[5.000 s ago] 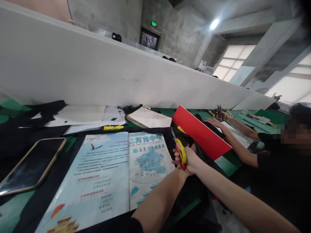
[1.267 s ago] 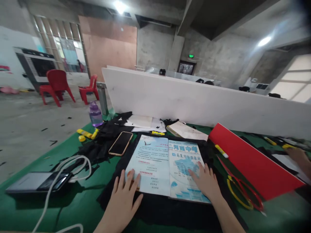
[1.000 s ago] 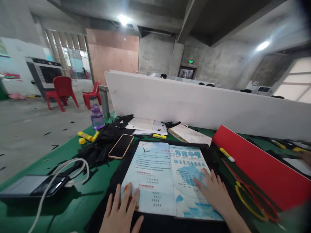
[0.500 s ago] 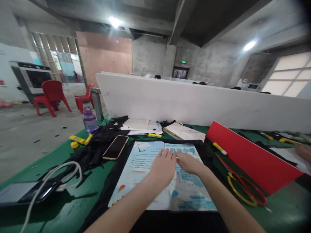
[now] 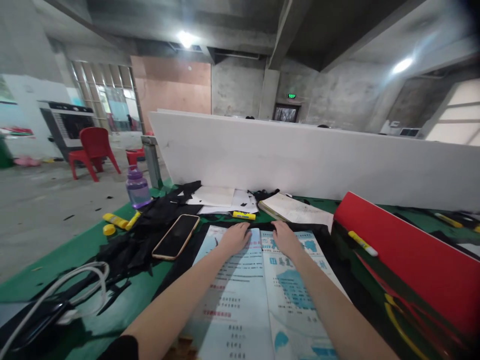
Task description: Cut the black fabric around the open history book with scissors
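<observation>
An open printed booklet or joined pair of printed sheets [image 5: 240,295] lies on a black sheet [image 5: 318,229], which shows as a dark border around it. My left hand [image 5: 235,239] rests palm down near the far edge of the left page, fingers reaching to the black border. At the far edge of the right page lies my right hand [image 5: 288,240], its fingers also stretched toward that border. A small gap with the centre fold separates the hands. Neither hand visibly holds anything; the undersides of the fingers are hidden. Just beyond them is a yellow glue stick [image 5: 243,215].
At left are a phone [image 5: 176,237], black scraps [image 5: 150,225], a purple bottle [image 5: 137,189], glue sticks [image 5: 115,220] and a white cable [image 5: 101,280]. A red board [image 5: 408,260], glue stick [image 5: 362,243] and scissors [image 5: 405,320] lie right. A white partition [image 5: 255,155] stands behind.
My hands were close together over the centre fold; they have moved apart and toward the far edge. The view has come closer to the pages. The co-worker's hand at right has left view.
</observation>
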The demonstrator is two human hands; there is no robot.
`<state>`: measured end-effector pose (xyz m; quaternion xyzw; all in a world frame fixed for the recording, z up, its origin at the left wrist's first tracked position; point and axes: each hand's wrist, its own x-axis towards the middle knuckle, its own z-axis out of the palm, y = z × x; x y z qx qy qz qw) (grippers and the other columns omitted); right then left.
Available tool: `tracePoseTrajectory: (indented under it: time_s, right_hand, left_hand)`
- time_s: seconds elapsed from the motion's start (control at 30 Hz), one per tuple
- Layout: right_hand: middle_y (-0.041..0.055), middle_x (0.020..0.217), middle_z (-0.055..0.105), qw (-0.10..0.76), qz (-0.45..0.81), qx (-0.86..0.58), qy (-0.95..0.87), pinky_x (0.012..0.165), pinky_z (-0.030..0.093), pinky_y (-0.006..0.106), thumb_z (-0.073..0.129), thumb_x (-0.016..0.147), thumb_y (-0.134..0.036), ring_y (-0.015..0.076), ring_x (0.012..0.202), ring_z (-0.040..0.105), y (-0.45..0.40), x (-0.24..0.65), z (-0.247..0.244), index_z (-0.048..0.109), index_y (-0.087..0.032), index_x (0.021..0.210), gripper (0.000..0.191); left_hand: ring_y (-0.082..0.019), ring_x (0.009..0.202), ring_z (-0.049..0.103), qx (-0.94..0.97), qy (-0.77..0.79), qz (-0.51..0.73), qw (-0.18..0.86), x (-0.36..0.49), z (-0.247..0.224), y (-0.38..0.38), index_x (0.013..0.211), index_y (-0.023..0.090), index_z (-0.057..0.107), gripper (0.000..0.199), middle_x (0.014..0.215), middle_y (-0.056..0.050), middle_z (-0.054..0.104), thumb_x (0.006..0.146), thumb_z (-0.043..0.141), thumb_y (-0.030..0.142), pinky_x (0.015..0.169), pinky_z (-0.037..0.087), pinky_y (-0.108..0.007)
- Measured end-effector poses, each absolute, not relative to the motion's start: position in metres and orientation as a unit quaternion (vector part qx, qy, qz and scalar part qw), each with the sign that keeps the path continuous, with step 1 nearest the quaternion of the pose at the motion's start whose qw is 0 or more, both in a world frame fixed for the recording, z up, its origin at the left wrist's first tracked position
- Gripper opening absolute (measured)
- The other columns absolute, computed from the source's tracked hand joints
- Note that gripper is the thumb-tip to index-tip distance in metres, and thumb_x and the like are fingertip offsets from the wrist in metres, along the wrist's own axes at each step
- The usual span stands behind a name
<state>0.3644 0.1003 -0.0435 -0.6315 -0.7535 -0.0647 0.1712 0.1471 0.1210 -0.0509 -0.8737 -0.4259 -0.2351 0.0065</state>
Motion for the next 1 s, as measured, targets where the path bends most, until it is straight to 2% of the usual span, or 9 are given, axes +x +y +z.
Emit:
tracePoseTrajectory:
  time_s: [0.1,0.2,0.33,0.43,0.5,0.6,0.73,0.87,1.0]
  right_hand:
    - [0.0145,0.136,0.045,0.212,-0.111,-0.636,-0.734,0.105,0.029,0.036,0.04,0.085,-0.015,0.0233,0.126,0.038,0.102,0.37,-0.045,0.038,-0.008,0.136,0.051]
    - [0.0124,0.138,0.045,0.232,-0.142,-0.644,-0.715,0.108,0.025,0.039,0.04,0.083,-0.013,0.0232,0.126,0.039,0.102,0.376,-0.047,0.036,-0.011,0.138,0.055]
    - [0.0116,0.139,0.044,0.221,-0.119,-0.665,-0.704,0.11,0.022,0.042,0.039,0.083,-0.013,0.0229,0.128,0.037,0.105,0.381,-0.051,0.033,-0.011,0.139,0.057]
    - [0.0116,0.14,0.042,0.229,-0.116,-0.649,-0.716,0.109,0.024,0.04,0.04,0.082,-0.013,0.0232,0.128,0.036,0.105,0.383,-0.052,0.034,-0.011,0.139,0.057]
    - [0.0108,0.136,0.045,0.234,-0.122,-0.633,-0.727,0.107,0.027,0.039,0.042,0.082,-0.013,0.0239,0.124,0.038,0.104,0.383,-0.051,0.044,-0.014,0.133,0.051]
    - [0.0119,0.119,0.052,0.231,-0.138,-0.643,-0.717,0.096,0.038,0.038,0.045,0.082,-0.015,0.0254,0.113,0.045,0.099,0.382,-0.047,0.062,-0.016,0.111,0.034]
    - [0.0133,0.107,0.055,0.225,-0.175,-0.678,-0.678,0.086,0.041,0.04,0.047,0.081,-0.016,0.0272,0.105,0.047,0.094,0.381,-0.043,0.068,-0.017,0.093,0.024]
    - [0.0125,0.128,0.051,0.211,-0.175,-0.666,-0.694,0.103,0.028,0.046,0.044,0.083,-0.018,0.0269,0.122,0.037,0.097,0.384,-0.048,0.067,-0.016,0.082,0.023]
    - [0.0144,0.132,0.049,0.198,-0.137,-0.681,-0.692,0.111,0.011,0.052,0.04,0.084,-0.019,0.027,0.131,0.029,0.102,0.386,-0.053,0.062,-0.011,0.106,0.032]
  left_hand:
    - [-0.021,0.128,0.041,-0.859,-0.438,-0.266,0.02,0.139,-0.052,0.126,0.134,0.01,0.039,0.043,0.138,-0.015,0.046,0.093,0.034,0.022,0.106,0.035,-0.036]
    - [-0.023,0.135,0.031,-0.842,-0.455,-0.287,0.037,0.134,-0.053,0.129,0.139,0.007,0.028,0.053,0.146,-0.018,0.033,0.087,0.036,0.014,0.109,0.031,-0.039]
    - [-0.029,0.132,0.034,-0.831,-0.478,-0.281,0.045,0.133,-0.06,0.136,0.133,0.004,0.036,0.051,0.141,-0.022,0.038,0.083,0.041,0.013,0.105,0.034,-0.046]
    - [-0.028,0.133,0.033,-0.84,-0.467,-0.27,0.051,0.134,-0.063,0.139,0.132,0.01,0.042,0.047,0.142,-0.017,0.039,0.084,0.041,0.015,0.108,0.029,-0.046]
    - [-0.024,0.127,0.041,-0.858,-0.445,-0.253,0.049,0.135,-0.063,0.139,0.125,0.014,0.05,0.041,0.134,-0.012,0.049,0.086,0.04,0.015,0.108,0.03,-0.041]
    - [-0.02,0.114,0.052,-0.874,-0.425,-0.231,0.048,0.135,-0.061,0.137,0.112,0.015,0.06,0.032,0.118,-0.009,0.061,0.087,0.038,0.016,0.101,0.038,-0.033]
    - [-0.025,0.125,0.043,-0.859,-0.447,-0.24,0.072,0.134,-0.062,0.135,0.108,0.016,0.063,0.03,0.132,-0.011,0.053,0.087,0.041,0.019,0.105,0.033,-0.043]
    - [-0.029,0.132,0.034,-0.841,-0.471,-0.25,0.096,0.134,-0.065,0.134,0.108,0.014,0.062,0.031,0.133,-0.014,0.051,0.088,0.041,0.023,0.109,0.022,-0.054]
    - [-0.029,0.128,0.039,-0.832,-0.484,-0.25,0.105,0.135,-0.066,0.133,0.113,0.014,0.06,0.034,0.124,-0.014,0.059,0.088,0.039,0.024,0.109,0.017,-0.057]
